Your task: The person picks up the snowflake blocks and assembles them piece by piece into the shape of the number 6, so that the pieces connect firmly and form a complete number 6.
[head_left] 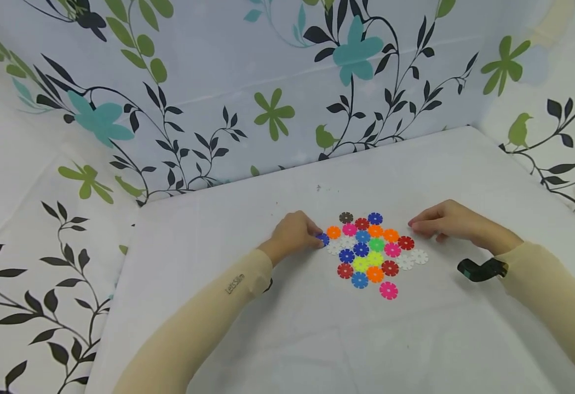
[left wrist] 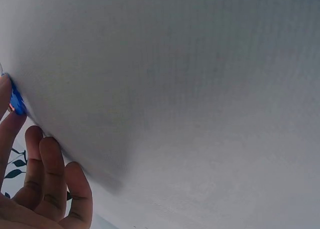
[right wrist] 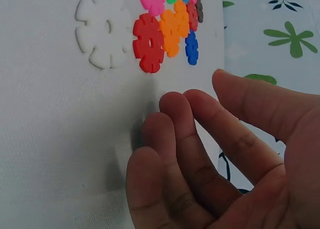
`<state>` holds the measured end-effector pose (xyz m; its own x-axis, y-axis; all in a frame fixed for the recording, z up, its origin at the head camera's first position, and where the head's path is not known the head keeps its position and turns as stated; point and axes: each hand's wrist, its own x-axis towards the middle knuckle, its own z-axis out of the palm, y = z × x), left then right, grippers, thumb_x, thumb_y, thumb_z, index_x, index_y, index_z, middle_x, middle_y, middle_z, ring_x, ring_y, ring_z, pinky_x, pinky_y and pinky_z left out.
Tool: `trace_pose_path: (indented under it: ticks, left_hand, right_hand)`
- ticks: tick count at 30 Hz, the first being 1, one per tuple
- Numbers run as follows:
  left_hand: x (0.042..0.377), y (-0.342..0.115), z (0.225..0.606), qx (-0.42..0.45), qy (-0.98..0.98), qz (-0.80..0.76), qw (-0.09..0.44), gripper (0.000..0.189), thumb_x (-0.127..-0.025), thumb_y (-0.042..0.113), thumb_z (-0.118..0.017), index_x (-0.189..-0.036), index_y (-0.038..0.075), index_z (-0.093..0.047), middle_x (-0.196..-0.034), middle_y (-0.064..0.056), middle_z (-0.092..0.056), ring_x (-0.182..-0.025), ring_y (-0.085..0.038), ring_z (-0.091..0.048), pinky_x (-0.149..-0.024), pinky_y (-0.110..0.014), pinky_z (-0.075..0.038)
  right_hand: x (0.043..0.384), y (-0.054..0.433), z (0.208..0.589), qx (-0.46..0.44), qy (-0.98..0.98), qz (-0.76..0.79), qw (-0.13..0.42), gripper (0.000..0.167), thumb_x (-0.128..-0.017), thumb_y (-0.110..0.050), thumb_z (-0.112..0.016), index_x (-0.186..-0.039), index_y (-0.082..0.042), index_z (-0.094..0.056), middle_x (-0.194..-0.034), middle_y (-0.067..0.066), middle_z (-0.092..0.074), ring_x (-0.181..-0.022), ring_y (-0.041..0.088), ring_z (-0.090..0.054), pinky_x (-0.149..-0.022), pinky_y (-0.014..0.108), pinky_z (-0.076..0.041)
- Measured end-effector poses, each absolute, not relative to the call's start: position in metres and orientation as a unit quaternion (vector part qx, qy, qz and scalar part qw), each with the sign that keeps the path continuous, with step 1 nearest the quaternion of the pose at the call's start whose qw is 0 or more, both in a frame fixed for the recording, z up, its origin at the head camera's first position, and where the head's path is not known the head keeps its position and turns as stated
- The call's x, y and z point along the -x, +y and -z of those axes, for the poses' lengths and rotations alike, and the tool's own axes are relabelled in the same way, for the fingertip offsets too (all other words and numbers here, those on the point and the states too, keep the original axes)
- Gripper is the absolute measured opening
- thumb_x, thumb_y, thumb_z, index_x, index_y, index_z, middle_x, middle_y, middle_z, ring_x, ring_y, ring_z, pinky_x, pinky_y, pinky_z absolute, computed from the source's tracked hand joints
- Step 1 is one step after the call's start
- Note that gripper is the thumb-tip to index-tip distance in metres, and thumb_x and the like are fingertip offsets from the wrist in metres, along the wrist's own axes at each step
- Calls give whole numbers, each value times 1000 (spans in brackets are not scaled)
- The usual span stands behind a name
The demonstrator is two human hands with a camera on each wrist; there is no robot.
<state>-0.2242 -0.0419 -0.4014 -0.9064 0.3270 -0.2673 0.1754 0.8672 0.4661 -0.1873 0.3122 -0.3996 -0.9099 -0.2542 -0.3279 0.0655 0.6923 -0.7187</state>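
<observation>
Wears long cream sleeves (head_left: pixel 194 328), printed on the left with small dark lettering (head_left: pixel 235 283) (seemingly "Let'sSlim"), plus a curved black device (head_left: pixel 479 270) at the right cuff (head_left: pixel 516 260)

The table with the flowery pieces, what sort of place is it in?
Probably an indoor play or craft corner: a white table, colourful notched discs on it, and a leafy patterned backdrop behind.
</observation>
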Motion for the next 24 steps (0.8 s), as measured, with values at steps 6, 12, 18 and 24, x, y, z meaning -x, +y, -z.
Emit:
trace_pose_path:
  ticks: [6,12,18,24]
  left_hand:
    - [224,-42,402,-134,953,-223,155,27,-83,28,-86,-106,15,-80,-97,3,-69,-93,-17,-60,-86,-34,-53]
    - [220,-45,405,-133,952,-236,142,22,-83,27,-86,-100,16,-77,-89,5,-67,-85,-15,-60,-79,-30,-53]
    - [212,-53,395,-112,933,-307,148,10,-87,19,-82,-94,14,-77,-85,5,-68,-80,-17,-63,-68,-27,-55]
    - [205,-72,387,-89,901,-389,170,13,-89,21,-80,-100,14,-77,-89,4,-73,-84,-17,-68,-76,-35,-56]
  right_hand:
    - [183,306,402,81,911,356,190,34,-93,-27,-74,-118,-3,-74,-116,16,-70,-94,26,-59,-73,34,-54]
    - [182,299,405,96,925,325,169,27,-87,-23,-80,-107,-6,-78,-101,8,-72,-93,27,-61,-79,41,-55]
    - [179,290,404,83,932,310,170,30,-81,-23,-85,-105,-5,-76,-89,2,-67,-85,24,-59,-71,35,-52]
    - [176,286,402,78,939,293,163,30,-80,-23,-86,-103,-6,-76,-90,3,-66,-86,26,-58,-70,36,-52]
